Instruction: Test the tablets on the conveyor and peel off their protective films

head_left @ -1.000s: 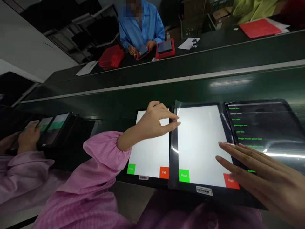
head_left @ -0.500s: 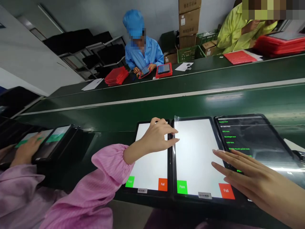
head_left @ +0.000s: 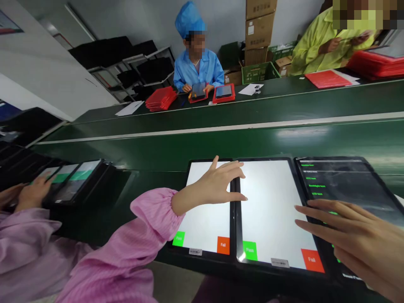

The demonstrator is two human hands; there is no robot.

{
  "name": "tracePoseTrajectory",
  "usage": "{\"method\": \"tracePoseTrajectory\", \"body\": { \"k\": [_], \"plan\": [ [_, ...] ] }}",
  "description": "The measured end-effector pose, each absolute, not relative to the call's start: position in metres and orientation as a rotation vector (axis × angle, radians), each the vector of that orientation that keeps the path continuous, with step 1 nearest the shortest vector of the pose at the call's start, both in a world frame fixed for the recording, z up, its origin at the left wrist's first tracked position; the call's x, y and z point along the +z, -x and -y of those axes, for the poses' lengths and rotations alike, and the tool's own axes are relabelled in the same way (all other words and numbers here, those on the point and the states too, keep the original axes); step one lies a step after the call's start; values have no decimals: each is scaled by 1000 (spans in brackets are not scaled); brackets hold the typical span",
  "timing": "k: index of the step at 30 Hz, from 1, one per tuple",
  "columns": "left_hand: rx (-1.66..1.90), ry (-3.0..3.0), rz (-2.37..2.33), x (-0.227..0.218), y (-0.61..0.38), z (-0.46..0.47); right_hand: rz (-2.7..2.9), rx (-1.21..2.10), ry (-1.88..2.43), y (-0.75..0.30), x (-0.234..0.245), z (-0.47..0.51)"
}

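Note:
Several tablets lie side by side on a dark green conveyor belt [head_left: 315, 139]. The left tablet [head_left: 202, 223] and the middle tablet [head_left: 271, 210] show white screens with a green Pass button [head_left: 249, 251] and a red Fail button [head_left: 312, 261]. The right tablet [head_left: 344, 181] shows a dark screen listing green text. My left hand [head_left: 216, 185], in a pink sleeve [head_left: 154, 214], spreads over the left tablet, its fingertips reaching the middle screen. My right hand [head_left: 344, 227] rests over the right tablet's lower part, holding nothing and hiding that corner.
At left, a co-worker's hand [head_left: 33, 193] in a pink sleeve rests on more tablets. Across the belt, a person in blue [head_left: 198, 71] handles a tablet beside red cases [head_left: 160, 99]. A person in yellow [head_left: 322, 46] sits far right behind red cases, near stacked cartons [head_left: 260, 25].
The view has shifted and levelled. My left hand has moved slightly right across the tablet gap. My right hand has moved right, from the middle screen onto the dark tablet.

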State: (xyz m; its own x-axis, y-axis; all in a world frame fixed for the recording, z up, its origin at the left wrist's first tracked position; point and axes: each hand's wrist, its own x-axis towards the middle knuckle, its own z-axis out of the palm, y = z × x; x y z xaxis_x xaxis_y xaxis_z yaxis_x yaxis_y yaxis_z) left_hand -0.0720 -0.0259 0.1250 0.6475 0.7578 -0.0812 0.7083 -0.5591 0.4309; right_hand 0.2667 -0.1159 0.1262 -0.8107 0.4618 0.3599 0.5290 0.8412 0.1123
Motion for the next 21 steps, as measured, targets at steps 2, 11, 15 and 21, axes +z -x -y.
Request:
{"method": "tracePoseTrajectory", "body": {
  "k": [2, 11, 15, 21],
  "plan": [
    [157, -2371, -1091, 131, 79, 13, 2681, -316, 787, -258, 125, 106],
    [238, -2223, -1375, 155, 123, -50, 2642, -476, 972, -163, 67, 38],
    [245, -2197, -1467, 160, 165, -31, 2644, -310, 1029, -156, 60, 3],
    [307, -2490, -1140, 151, 203, 76, 2637, -204, 983, -156, 70, 2]
  ]
}}
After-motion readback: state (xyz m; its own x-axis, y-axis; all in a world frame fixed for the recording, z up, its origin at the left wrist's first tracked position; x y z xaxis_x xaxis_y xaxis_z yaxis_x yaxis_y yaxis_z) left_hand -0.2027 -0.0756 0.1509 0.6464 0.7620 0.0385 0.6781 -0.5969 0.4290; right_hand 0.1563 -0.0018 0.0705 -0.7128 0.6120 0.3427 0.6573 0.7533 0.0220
